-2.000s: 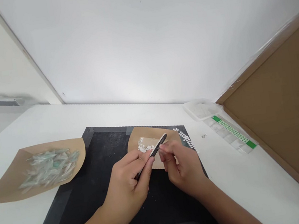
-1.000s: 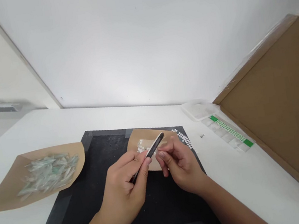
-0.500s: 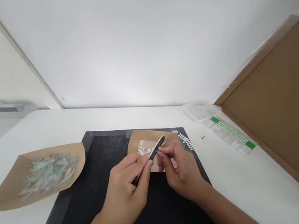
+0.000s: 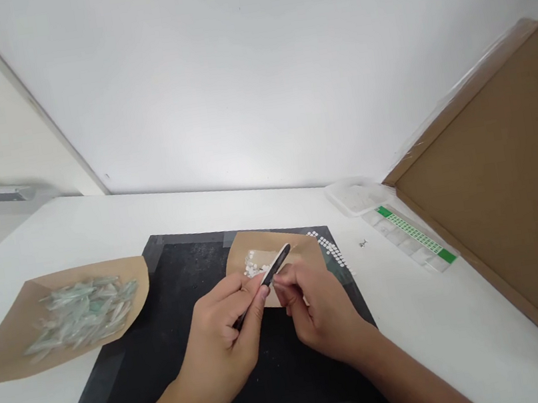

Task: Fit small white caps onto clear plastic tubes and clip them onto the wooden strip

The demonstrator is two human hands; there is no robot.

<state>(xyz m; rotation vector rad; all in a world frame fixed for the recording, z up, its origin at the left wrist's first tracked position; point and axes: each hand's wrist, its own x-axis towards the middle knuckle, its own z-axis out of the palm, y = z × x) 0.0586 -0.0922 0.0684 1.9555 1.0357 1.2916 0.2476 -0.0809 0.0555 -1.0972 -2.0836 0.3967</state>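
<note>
Through the head view, the only one I have, I read the step in hand as close work on the nail file, which is held up over the black mat, partly in front of the brown paper with its small white discs. The left hand is my anchor: thumb below, index finger above, pinching the file around its middle so the tip slants up and away to the right. The right hand comes in from the other side, wrist low, fingers curled inward, with thumb and index close beside the file's dark face. I can't tell whether those fingertips touch it or pinch something tiny; they hide it from me.

For the next move, I'd judge that the left pinch wants to be firm and quiet, with the right fingertips making only short, light motions along the file. Both forearms reach in from the bottom edge, angled toward each other, with the hands near but not clasped. Off to the left, another brown paper tray on the counter holds see-through slivers.
</note>
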